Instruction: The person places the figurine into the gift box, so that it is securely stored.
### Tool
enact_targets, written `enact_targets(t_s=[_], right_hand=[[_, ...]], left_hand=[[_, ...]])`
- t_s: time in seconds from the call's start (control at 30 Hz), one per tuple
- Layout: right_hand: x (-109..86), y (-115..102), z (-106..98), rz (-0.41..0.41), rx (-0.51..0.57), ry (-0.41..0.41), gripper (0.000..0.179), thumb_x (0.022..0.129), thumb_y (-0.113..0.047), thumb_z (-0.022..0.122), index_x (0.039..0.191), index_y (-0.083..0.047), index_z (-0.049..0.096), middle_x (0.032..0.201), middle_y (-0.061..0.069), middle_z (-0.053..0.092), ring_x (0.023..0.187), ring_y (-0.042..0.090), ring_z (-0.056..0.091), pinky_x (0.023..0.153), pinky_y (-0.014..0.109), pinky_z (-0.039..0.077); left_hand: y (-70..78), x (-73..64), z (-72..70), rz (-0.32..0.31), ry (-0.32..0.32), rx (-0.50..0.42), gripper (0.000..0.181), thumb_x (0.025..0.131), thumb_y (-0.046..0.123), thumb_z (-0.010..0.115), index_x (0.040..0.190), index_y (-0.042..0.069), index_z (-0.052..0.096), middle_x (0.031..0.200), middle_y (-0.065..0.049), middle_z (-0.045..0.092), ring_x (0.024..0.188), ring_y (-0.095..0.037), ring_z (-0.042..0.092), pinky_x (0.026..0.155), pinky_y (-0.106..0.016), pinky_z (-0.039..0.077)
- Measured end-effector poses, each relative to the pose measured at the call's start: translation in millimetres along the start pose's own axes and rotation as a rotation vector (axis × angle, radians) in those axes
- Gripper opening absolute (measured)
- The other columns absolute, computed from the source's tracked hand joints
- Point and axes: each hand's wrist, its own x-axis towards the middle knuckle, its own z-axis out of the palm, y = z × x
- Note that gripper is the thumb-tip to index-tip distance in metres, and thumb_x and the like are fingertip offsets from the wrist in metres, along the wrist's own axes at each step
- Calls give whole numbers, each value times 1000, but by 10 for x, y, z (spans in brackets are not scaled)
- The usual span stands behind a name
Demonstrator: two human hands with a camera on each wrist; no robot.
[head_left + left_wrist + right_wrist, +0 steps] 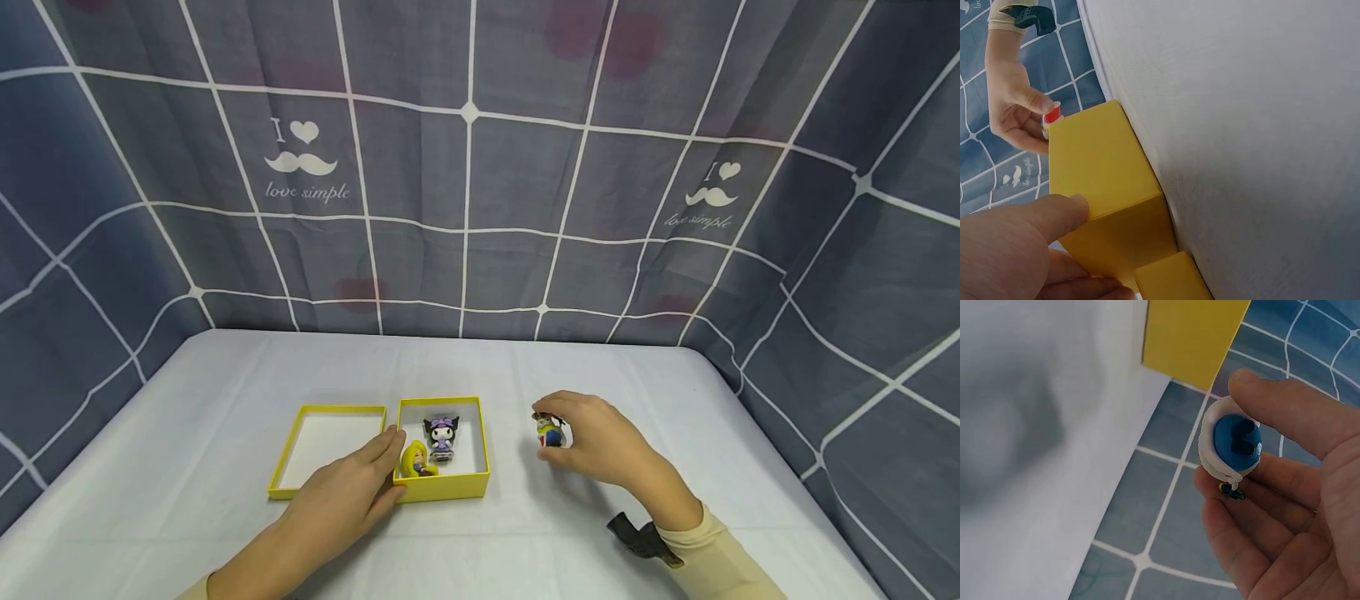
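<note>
Left hand (347, 490) gripping yellow box (448, 488), right hand (596, 435) pinching figurine (551, 433); white tablecloth (570, 542) below, gridded grey-blue curtain (416, 167) behind.

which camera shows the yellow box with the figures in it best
The head view: it looks into the yellow box, showing two figures. The left wrist view shows only outer walls, partly behind the left hand; the right wrist view, part of one wall.

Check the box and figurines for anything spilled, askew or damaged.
Nothing stands out: the yellow box sits flat, the purple figurine and yellow-haired figurine are inside, the right hand holds a third figurine. No damage shows.
</note>
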Motion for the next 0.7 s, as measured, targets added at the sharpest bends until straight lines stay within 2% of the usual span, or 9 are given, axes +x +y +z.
enact_targets(t_s=[0.7], right_hand=[[292, -315, 66, -114, 30, 44, 47, 74, -31, 84, 115, -12, 69, 112, -7, 67, 103, 8, 62, 88, 32, 52]], left_hand=[[-1, 0, 7, -5, -3, 3, 62, 86, 32, 75, 135, 0, 56, 139, -13, 54, 110, -27, 64, 78, -39, 56]])
